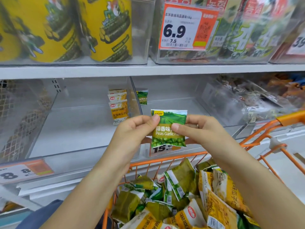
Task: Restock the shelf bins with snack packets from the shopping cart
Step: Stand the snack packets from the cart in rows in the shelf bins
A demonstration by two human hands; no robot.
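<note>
Above the orange shopping cart (pixel 166 160), the left hand (pixel 132 128) and right hand (pixel 200 128) pinch a green pea packet (pixel 168 128) by its upper side edges. Light, soft and crinkly, it likely handles best by those seams. Beyond it, the clear shelf bin (pixel 178 103) offers open room behind a low front lip.
</note>
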